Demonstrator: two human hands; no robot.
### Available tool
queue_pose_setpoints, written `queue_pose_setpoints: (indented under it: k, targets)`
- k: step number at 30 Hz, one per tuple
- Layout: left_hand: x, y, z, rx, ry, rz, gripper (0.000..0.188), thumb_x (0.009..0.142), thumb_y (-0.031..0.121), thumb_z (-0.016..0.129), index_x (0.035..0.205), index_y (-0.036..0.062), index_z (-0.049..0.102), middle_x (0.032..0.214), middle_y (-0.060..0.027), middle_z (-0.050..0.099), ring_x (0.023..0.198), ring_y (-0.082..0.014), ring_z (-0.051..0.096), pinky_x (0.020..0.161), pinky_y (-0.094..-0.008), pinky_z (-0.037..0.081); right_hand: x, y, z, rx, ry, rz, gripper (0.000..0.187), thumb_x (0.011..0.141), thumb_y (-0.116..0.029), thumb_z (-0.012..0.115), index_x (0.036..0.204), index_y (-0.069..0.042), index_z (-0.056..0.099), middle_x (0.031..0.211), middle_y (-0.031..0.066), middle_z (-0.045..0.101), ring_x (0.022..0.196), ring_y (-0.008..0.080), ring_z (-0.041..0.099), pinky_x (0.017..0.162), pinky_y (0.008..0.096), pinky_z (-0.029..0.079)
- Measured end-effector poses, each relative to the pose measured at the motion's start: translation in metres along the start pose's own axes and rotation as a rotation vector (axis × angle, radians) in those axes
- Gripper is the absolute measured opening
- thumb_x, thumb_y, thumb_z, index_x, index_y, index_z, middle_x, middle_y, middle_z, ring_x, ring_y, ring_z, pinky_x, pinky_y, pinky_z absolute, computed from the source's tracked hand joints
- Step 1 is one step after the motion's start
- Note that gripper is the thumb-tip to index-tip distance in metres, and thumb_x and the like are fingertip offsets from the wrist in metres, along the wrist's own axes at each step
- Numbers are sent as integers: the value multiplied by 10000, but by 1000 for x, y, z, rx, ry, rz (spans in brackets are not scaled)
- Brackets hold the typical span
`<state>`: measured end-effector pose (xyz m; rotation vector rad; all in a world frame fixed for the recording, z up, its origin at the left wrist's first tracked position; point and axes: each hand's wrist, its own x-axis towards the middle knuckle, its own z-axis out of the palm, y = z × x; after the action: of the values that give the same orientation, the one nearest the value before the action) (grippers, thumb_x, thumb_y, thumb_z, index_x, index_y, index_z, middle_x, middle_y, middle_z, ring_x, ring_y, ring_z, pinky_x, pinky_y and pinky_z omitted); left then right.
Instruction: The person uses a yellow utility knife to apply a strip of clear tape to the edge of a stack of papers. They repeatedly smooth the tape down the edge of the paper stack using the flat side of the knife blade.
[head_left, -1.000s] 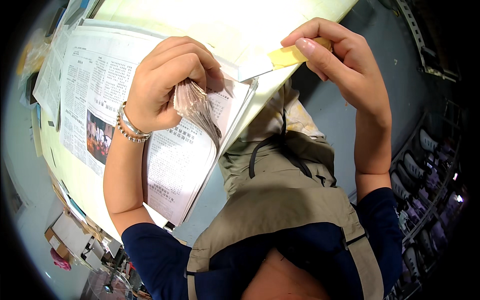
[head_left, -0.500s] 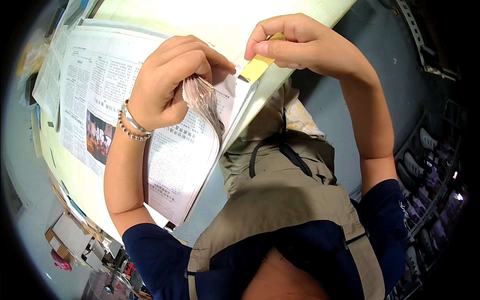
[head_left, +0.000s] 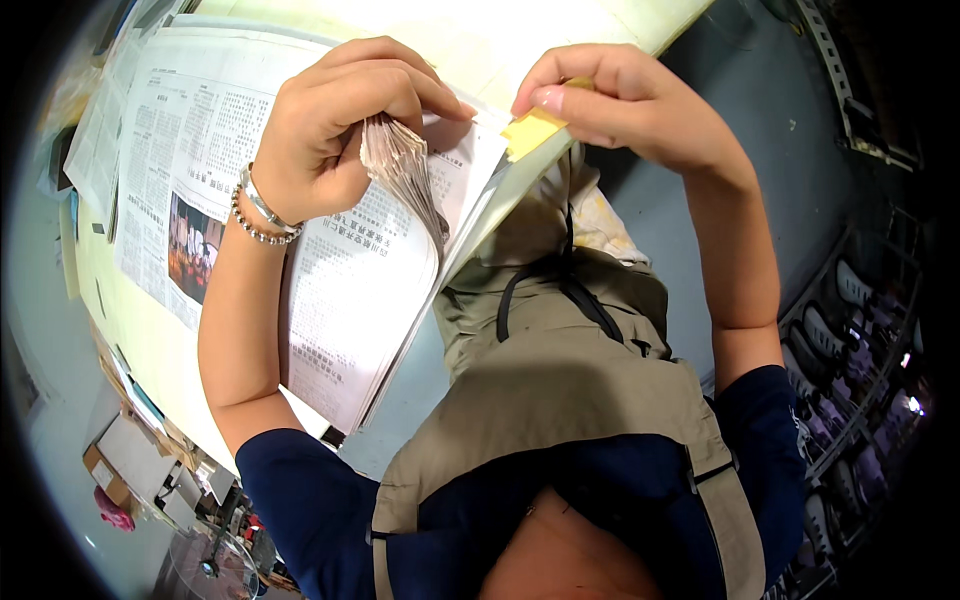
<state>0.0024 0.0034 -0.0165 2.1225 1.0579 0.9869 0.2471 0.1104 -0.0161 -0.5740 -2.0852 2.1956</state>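
Note:
A stack of newspapers [head_left: 345, 300] lies along the table's near edge. My left hand [head_left: 335, 125] is over it, closed around a curled, fanned bundle of thin paper sheets [head_left: 408, 172]; the index fingertip reaches to the stack's right corner. Between the thumb and fingers of my right hand [head_left: 625, 105] is a flat yellow piece [head_left: 532, 134], its exact kind unclear. Its lower end is beside that corner, at the table edge; I cannot tell whether it touches the paper.
More newspaper sheets [head_left: 195, 130] spread over the left of the pale table [head_left: 450, 35]. Grey floor [head_left: 690, 215] lies beyond its right edge. A metal rack [head_left: 850, 390] stands at the right. Boxes and clutter [head_left: 140, 465] are at lower left.
The yellow piece and my right hand have shifted slightly right and down, and the piece's dark lower tip no longer shows. My left hand has moved slightly up, still gripping the sheets.

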Motion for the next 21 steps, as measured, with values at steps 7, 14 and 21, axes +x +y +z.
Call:
queue_pose_setpoints:
  k: [7,14,21]
  targets:
    - [-4,1,-5,-36,-39,-57,425,787,443,616,666,52,506,841,-161,644,777,-235,610,677,-317,489,-5,6,41,66,3,17,223,930,-187,545,963,5,654,568,-30,468,533,48,418,501,215,322]
    - [-9,-22,1,-362,152,17,312,760,238,782,637,93,536,677,-38,585,662,-138,500,625,-279,420,-14,9,107,192,-59,117,207,927,-184,562,941,9,635,610,30,582,559,74,541,520,235,413]
    - [-10,-37,-4,-524,205,49,304,757,239,794,671,80,549,702,-56,580,655,-143,498,612,-262,429,-15,30,198,55,-281,-159,216,941,-234,555,1001,-39,624,765,126,674,644,184,673,604,305,513]
